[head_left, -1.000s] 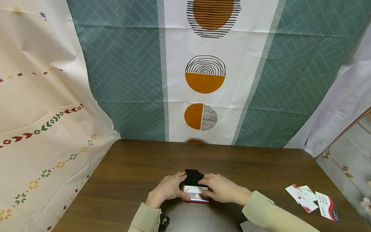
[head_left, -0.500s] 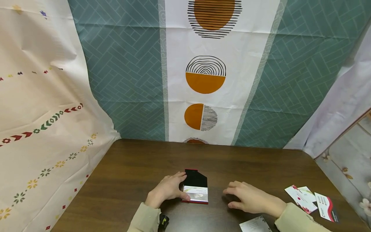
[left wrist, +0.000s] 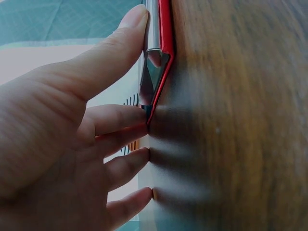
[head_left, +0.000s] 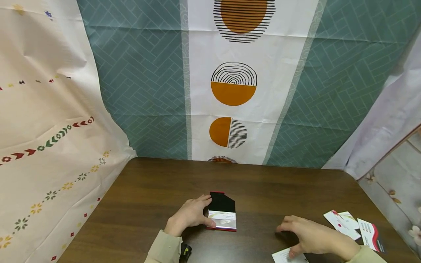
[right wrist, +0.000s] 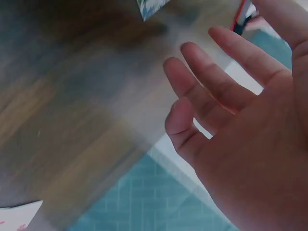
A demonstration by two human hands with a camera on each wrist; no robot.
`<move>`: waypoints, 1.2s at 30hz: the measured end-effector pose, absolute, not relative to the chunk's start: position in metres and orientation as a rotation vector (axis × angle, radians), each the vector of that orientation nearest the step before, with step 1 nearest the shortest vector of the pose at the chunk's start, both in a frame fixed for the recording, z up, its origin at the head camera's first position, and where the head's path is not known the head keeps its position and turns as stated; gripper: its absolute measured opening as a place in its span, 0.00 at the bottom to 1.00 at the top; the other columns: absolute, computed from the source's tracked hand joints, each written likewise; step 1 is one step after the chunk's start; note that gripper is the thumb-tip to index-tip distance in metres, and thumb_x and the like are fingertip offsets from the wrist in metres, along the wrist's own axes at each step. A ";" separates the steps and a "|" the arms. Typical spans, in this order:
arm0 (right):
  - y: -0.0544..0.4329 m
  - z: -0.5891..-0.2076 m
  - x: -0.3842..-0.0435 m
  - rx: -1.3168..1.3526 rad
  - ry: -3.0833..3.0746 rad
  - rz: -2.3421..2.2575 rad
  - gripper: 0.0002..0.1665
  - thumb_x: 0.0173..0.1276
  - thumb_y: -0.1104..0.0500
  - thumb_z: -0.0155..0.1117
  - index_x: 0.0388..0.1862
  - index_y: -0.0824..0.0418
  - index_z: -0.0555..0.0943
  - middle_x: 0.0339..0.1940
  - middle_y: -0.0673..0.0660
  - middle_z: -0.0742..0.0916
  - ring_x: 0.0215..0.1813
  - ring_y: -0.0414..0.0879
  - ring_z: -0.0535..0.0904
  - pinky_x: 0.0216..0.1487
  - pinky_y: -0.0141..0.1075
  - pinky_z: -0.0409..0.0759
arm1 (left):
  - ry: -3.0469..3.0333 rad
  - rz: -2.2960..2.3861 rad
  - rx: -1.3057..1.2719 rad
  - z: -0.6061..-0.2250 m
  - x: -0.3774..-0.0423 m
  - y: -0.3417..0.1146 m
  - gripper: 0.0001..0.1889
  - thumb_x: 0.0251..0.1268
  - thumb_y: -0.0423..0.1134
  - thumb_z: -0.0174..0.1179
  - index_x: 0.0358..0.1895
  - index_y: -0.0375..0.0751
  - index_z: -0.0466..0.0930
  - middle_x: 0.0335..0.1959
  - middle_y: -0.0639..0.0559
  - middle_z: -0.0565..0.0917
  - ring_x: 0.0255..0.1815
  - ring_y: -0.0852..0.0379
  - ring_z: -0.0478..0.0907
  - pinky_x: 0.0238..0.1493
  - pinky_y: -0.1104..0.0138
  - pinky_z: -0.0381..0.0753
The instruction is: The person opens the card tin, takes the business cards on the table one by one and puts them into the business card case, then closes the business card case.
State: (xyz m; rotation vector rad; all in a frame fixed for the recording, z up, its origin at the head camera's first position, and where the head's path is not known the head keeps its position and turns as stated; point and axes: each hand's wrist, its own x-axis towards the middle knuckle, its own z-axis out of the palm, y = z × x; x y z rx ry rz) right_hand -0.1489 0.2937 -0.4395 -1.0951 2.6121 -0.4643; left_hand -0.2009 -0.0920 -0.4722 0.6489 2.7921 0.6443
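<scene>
A red-edged business card case [head_left: 222, 202] lies with its black-lined flap folded back, and a white printed card [head_left: 227, 214] shows in its metal pocket [left wrist: 153, 24]. My left hand [head_left: 190, 215] rests at the case's left side. Its thumb presses on the metal pocket, and its fingers reach out straight along the case's edge and the table. To the right, my right hand [head_left: 310, 235] is at a white card [head_left: 284, 256] near the front edge, with the thumb overlapping it in the head view. The right fingers [right wrist: 197, 60] are loosely bent and hold nothing.
Several business cards overlap at the right of the brown table [head_left: 164, 179]: a red-and-white one [head_left: 342, 223], a greenish one [head_left: 350, 219] and a red, white and black one [head_left: 371, 233]. A black item with a yellow mark [head_left: 186, 251] is by the left wrist. Patterned cloth hangs behind.
My right hand has left the card case and moved right and toward the front, to the white card. The left hand stays at the case.
</scene>
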 end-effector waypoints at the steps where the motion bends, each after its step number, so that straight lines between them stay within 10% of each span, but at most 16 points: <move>1: 0.297 -0.439 -0.148 -1.109 2.619 -0.480 0.37 0.52 0.35 0.72 0.56 0.53 0.80 0.48 0.42 0.77 0.48 0.38 0.75 0.44 0.37 0.79 | 2.790 0.648 0.647 -0.472 -0.201 -0.092 0.47 0.46 0.59 0.74 0.69 0.36 0.70 0.72 0.45 0.66 0.73 0.44 0.59 0.68 0.46 0.58; 18: 0.318 -0.460 -0.138 -1.153 2.684 -0.487 0.35 0.48 0.32 0.72 0.51 0.47 0.76 0.45 0.38 0.73 0.42 0.34 0.71 0.36 0.34 0.77 | 2.773 0.656 0.640 -0.471 -0.200 -0.092 0.48 0.47 0.59 0.74 0.70 0.36 0.69 0.73 0.45 0.65 0.74 0.45 0.58 0.69 0.45 0.57; 36: 0.319 -0.475 -0.135 -1.165 2.606 -0.651 0.25 0.54 0.51 0.77 0.36 0.48 0.67 0.27 0.35 0.66 0.29 0.28 0.63 0.25 0.27 0.64 | 2.792 0.620 0.643 -0.473 -0.201 -0.091 0.48 0.47 0.60 0.73 0.69 0.37 0.69 0.73 0.46 0.66 0.74 0.45 0.59 0.69 0.46 0.58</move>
